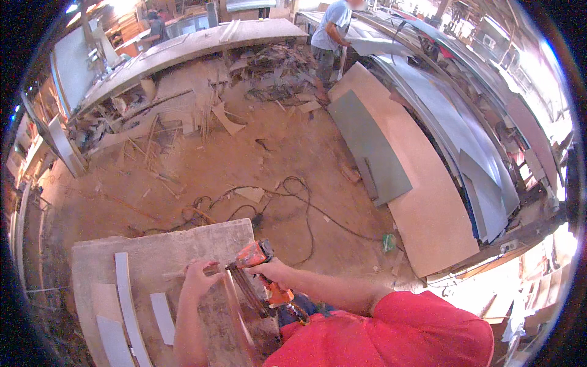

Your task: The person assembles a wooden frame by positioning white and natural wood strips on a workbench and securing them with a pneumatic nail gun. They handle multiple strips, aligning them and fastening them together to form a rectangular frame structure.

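Note:
In my right hand (273, 271) is an orange and black nail gun (249, 254), my fingers wrapped round its grip. Its long dark magazine points back toward my body, and a coiled hose hangs from the handle. The tool's nose is at the far end of a narrow brownish wooden strip (237, 309), which lies along the right part of the worktable (165, 248). My left hand (200, 278) bends its fingers and thumb about that same end, close to the tool. Left of my forearm lie a long pale strip (124, 287), a short white piece (162, 318) and a wider white panel (112, 333).
Black hose (309, 214) loops over the dusty floor beyond the table, near a green object (389, 243). Large sheets (422, 183) lean at the right. Scrap wood (278, 67) is heaped under a long bench (183, 46). A person (332, 33) stands far off by the stacked sheets.

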### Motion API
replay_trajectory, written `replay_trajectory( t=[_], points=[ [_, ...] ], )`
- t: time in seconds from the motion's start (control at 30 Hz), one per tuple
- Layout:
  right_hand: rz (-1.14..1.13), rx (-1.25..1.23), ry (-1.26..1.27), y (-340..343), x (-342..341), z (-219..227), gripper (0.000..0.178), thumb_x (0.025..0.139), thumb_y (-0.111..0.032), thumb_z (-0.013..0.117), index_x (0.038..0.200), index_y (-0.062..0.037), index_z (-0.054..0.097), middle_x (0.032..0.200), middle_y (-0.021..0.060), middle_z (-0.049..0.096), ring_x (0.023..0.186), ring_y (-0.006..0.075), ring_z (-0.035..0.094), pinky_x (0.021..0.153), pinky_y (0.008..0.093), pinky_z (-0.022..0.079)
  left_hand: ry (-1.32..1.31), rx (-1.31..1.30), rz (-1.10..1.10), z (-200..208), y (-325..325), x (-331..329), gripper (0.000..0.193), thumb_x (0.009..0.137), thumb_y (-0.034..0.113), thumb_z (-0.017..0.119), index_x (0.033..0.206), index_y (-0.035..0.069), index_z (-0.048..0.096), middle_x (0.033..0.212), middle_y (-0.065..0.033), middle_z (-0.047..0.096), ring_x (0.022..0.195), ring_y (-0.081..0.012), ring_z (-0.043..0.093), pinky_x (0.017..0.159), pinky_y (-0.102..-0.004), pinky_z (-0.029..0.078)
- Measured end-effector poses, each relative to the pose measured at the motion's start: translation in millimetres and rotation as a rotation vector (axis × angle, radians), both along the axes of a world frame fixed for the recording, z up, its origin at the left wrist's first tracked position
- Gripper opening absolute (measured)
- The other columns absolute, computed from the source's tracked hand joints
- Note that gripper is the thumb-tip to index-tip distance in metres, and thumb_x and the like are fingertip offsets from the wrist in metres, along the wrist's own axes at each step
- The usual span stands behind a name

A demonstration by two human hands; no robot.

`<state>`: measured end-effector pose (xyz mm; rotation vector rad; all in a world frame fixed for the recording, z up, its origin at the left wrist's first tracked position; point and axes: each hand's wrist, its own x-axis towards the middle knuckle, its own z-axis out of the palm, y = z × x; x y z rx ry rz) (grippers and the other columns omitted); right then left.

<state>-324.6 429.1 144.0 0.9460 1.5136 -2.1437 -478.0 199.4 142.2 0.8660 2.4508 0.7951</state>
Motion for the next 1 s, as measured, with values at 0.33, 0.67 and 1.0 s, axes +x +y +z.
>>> replay_trajectory(
  t=[0.33, 0.67, 1.0],
  points=[
    [-0.039, -0.056, -0.051, 1.4, -2.9, 2.8, 0.032, 0.083, -0.025, 0.087, 0.107, -0.0112, 0.071, 0.093, 0.0013, 0.069, 0.079, 0.0166, 0.061, 0.068, 0.0361, 0.051, 0.111, -0.027, -0.156, 13.9, -3.2, -4.3, 0.055, 0.080, 0.041, 0.081, 0.123, 0.008, 0.071, 0.121, -0.0137, 0.072, 0.117, -0.0342, 0.063, 0.111, -0.0477, 0.039],
    [-0.081, -0.029, -0.110, -6.8, -1.8, -13.2, 0.022, 0.087, -0.031, 0.083, 0.088, -0.0132, 0.071, 0.061, -0.0012, 0.055, 0.054, 0.0117, 0.052, 0.047, 0.0321, 0.040, 0.199, 0.215, -0.114, -22.0, -30.2, -12.7, 0.033, 0.090, 0.001, 0.066, 0.122, 0.006, 0.069, 0.124, -0.0157, 0.070, 0.119, -0.0354, 0.064, 0.107, -0.0479, 0.046],
    [-0.083, -0.039, -0.193, -9.1, -2.9, -2.9, 0.021, 0.090, -0.027, 0.080, 0.100, -0.0114, 0.071, 0.065, -0.0016, 0.056, 0.053, 0.0125, 0.052, 0.051, 0.0322, 0.042, 0.363, 0.372, -0.147, -22.6, -37.8, -13.4, 0.029, 0.083, 0.005, 0.075, 0.112, 0.010, 0.076, 0.110, -0.0080, 0.073, 0.103, -0.0306, 0.069, 0.087, -0.0415, 0.056]
  ],
)
